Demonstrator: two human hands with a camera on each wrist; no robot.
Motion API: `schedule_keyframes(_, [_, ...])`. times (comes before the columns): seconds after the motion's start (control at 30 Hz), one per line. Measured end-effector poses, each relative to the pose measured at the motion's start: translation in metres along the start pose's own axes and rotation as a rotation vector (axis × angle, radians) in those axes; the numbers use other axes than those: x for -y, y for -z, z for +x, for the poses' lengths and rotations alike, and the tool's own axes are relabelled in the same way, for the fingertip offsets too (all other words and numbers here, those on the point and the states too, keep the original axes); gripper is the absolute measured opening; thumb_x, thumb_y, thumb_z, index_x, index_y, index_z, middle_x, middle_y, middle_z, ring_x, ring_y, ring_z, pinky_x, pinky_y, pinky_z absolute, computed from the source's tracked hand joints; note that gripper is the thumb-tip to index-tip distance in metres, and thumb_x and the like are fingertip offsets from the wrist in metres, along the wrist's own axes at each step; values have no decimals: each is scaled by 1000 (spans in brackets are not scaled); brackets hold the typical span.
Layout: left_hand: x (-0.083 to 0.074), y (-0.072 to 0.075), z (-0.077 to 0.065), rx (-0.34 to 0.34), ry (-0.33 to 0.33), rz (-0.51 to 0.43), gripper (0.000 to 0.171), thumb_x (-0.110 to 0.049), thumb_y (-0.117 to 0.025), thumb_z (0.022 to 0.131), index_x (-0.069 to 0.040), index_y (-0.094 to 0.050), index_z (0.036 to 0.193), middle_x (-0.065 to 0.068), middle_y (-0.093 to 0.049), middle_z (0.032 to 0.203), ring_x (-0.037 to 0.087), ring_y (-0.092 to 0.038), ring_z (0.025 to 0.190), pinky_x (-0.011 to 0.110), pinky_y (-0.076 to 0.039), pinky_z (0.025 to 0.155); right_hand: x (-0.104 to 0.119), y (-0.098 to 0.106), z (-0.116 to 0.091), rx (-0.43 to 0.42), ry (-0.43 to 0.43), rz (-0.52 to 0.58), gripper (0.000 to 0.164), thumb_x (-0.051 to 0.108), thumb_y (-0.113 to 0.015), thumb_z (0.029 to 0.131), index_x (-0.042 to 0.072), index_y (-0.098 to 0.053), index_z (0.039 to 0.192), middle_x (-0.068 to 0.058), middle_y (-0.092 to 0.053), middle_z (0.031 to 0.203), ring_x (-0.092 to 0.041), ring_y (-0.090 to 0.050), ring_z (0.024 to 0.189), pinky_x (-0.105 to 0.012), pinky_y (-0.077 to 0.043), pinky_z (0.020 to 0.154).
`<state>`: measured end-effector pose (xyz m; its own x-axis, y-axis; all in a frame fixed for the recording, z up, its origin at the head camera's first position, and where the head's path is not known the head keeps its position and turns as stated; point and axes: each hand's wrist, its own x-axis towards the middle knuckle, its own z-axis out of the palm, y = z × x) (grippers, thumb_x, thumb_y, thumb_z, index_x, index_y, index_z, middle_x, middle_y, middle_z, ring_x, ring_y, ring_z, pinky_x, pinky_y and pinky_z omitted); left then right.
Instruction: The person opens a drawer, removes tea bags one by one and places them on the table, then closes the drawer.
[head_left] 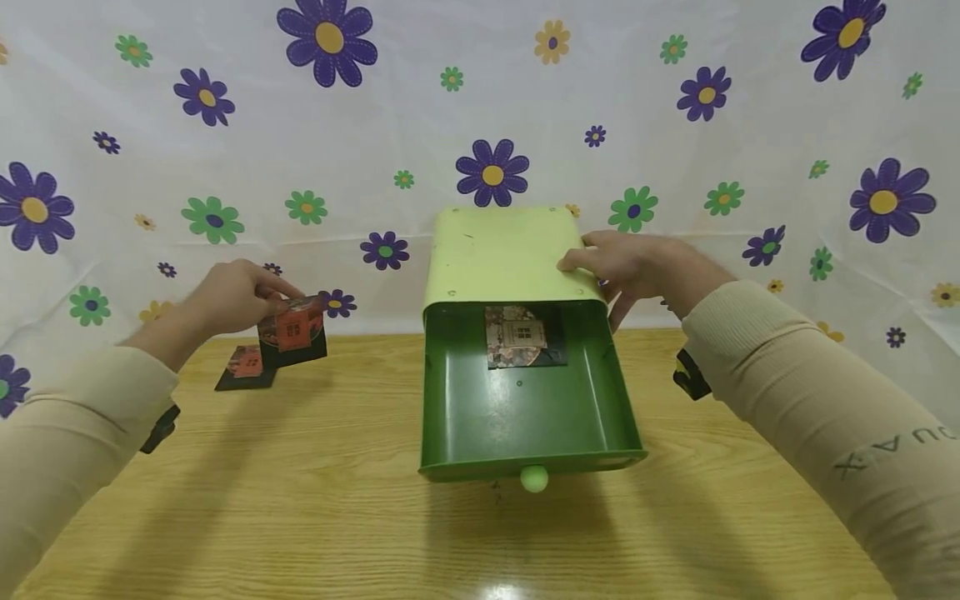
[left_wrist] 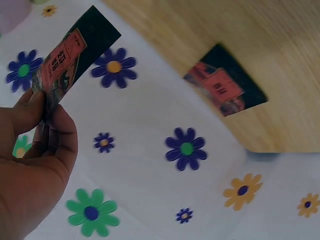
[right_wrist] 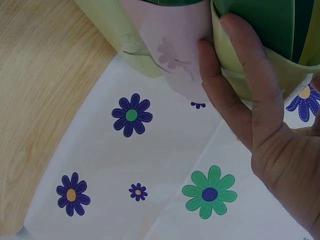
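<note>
At the left, my left hand (head_left: 232,296) pinches a small flat black packet (head_left: 303,333) with a red label by its edge, above the table. A similar packet (head_left: 246,367) lies on the wood just behind and left of it; the left wrist view shows both. In the middle is a light green drawer box (head_left: 510,254) with its dark green drawer (head_left: 517,425) pulled out. Inside the drawer, towards the back, lies a packet (head_left: 517,337) with a paler label. My right hand (head_left: 626,262) grips the box's right side, thumb on top and fingers down the side.
The drawer's round green knob (head_left: 534,479) points towards me. The wooden table (head_left: 337,500) ends at the back against a white cloth (head_left: 405,108) with printed flowers.
</note>
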<state>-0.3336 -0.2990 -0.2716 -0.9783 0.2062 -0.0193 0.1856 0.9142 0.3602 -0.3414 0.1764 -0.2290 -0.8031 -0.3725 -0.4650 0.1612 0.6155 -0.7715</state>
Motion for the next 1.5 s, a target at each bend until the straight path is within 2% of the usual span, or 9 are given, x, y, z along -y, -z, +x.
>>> schedule_keyframes(0.17, [14, -23, 8, 49, 6, -12, 27, 0, -60, 92, 1, -72, 116, 7, -71, 76, 18, -53, 59, 30, -43, 52, 0, 0, 0, 8, 1, 1, 56, 35, -42, 105, 10, -21, 151, -28, -46, 137, -48, -61, 115, -58, -58, 79])
schedule_keyframes(0.4, [26, -42, 21, 41, -3, -22, 24, 2, -59, 92, 0, -74, 112, 31, -68, 107, 26, -61, 75, 32, -50, 57, 0, 1, 1, -2, -3, 9, 56, 33, -43, 105, 9, -20, 151, -28, -46, 136, -48, -60, 116, -59, -58, 79])
schedule_keyframes(0.5, [31, -49, 26, 45, 9, -27, 28, 5, -55, 91, 1, -73, 113, 34, -64, 113, 27, -62, 76, 32, -51, 56, 0, 0, 1, 0, -5, 12, 57, 33, -43, 105, 10, -20, 152, -27, -45, 137, -48, -60, 116, -59, -58, 79])
schedule_keyframes(0.73, [38, -61, 35, 26, 10, 52, 36, 7, -53, 84, 7, -67, 117, 31, -67, 106, 36, -64, 89, 45, -55, 71, -1, 1, 0, -2, -7, 8, 56, 34, -42, 105, 10, -21, 152, -27, -47, 136, -47, -62, 114, -58, -58, 79])
schedule_keyframes(0.9, [50, -75, 43, 9, 51, 36, 41, 8, -52, 81, 9, -63, 121, 32, -64, 111, 41, -60, 98, 52, -53, 80, -1, 2, 0, -18, -17, 1, 57, 34, -43, 105, 11, -20, 152, -27, -49, 134, -46, -62, 113, -57, -58, 78])
schedule_keyframes(1.0, [57, -84, 48, -5, 38, 68, 42, 6, -52, 81, 11, -62, 121, 32, -64, 111, 44, -60, 102, 58, -51, 87, -1, 1, 1, -20, -19, 3, 58, 35, -43, 105, 11, -20, 153, -27, -48, 134, -47, -61, 114, -57, -59, 78])
schedule_keyframes(1.17, [64, -89, 45, -18, -21, 152, 39, 0, -49, 88, 13, -58, 124, 35, -62, 118, 52, -58, 111, 63, -46, 97, 1, -1, 3, -25, -19, 1, 61, 35, -43, 105, 12, -17, 155, -26, -46, 136, -48, -60, 116, -57, -59, 77])
schedule_keyframes(1.3, [60, -89, 41, 0, -51, 200, 38, -7, -47, 96, 14, -56, 126, 38, -58, 125, 56, -53, 118, 65, -42, 102, 1, 0, 3, -35, -23, 1, 60, 35, -42, 105, 13, -17, 155, -25, -45, 137, -48, -59, 116, -57, -59, 77])
schedule_keyframes(1.5, [51, -99, 9, 56, -80, 311, 47, -25, -46, 103, 13, -52, 132, 40, -52, 130, 58, -49, 120, 68, -41, 100, 1, 1, 2, -28, -26, 8, 60, 35, -43, 105, 12, -17, 154, -26, -45, 138, -49, -59, 117, -57, -59, 77])
